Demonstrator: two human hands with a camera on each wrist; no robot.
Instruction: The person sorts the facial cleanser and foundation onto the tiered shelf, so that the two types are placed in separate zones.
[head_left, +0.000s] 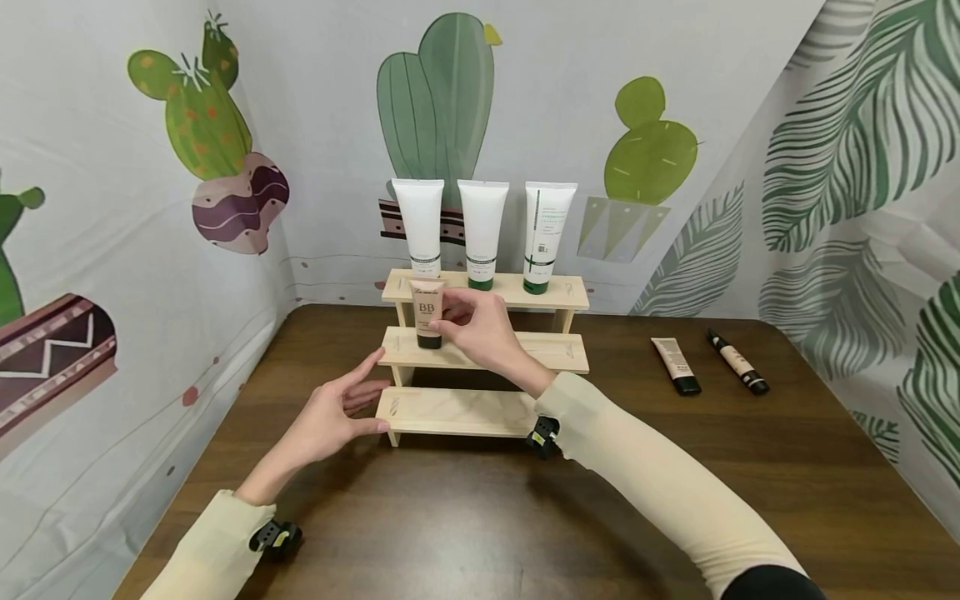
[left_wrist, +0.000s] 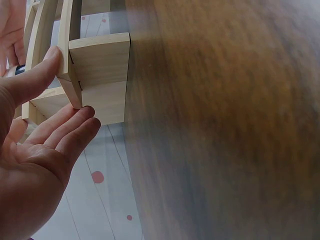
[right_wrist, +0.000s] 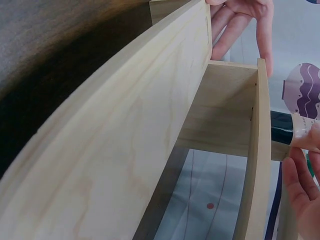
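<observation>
A beige BB cream tube (head_left: 428,310) stands upright, black cap down, at the left end of the middle tier of a wooden three-tier rack (head_left: 461,411). My right hand (head_left: 483,329) pinches its side between thumb and fingers; in the right wrist view the black cap (right_wrist: 281,127) sits at the board's surface. My left hand (head_left: 330,417) touches the rack's left end with fairly straight fingers, thumb at the bottom tier's front corner. In the left wrist view, fingertips (left_wrist: 87,112) lie by the side of a board.
Three white tubes with green caps, left (head_left: 420,225), middle (head_left: 482,229) and right (head_left: 550,233), stand on the top tier. On the brown table (head_left: 450,517), a beige tube (head_left: 675,364) and a dark-ended slim tube (head_left: 737,362) lie at right. Cactus-print cloth (head_left: 330,125) hangs behind.
</observation>
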